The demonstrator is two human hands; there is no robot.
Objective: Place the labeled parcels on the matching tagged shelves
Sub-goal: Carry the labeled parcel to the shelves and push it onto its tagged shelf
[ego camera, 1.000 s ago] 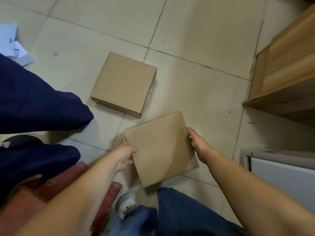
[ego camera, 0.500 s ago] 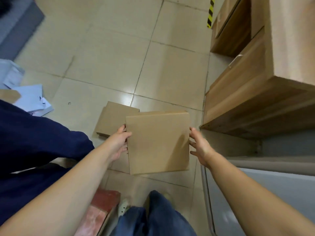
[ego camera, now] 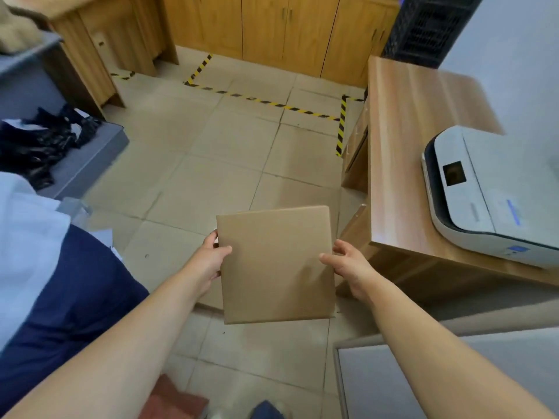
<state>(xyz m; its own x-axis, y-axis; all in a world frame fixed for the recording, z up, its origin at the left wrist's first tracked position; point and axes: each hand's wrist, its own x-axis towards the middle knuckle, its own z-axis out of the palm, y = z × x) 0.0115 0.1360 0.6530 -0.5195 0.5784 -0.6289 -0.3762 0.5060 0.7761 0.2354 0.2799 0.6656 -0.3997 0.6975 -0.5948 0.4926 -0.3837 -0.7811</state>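
Since half a second ago the view has swung up from the tiles to take in the room, the second box on the floor has dropped out of sight, and the flat cardboard parcel [ego camera: 275, 264] now sits lower centre in the frame, held off the floor and squarer to the camera. Both forearms reach in from the bottom corners, converging on it. The left hand [ego camera: 208, 264] clamps the parcel's left edge, thumb laid over the top face and fingers curled under it. The right hand [ego camera: 351, 267] meets the right edge with its thumb pressed on the top face; its fingers are spread loosely along the side, some of them hidden behind the cardboard. No label shows on the plain upward face. To the right of the parcel stands a wooden bench [ego camera: 405, 176] carrying a white printer [ego camera: 484, 192] at the right edge of the frame. Yellow-and-black tape [ego camera: 272, 102] crosses the tiled floor [ego camera: 211, 164] in the upper middle, before wooden cabinets [ego camera: 272, 28] along the top.
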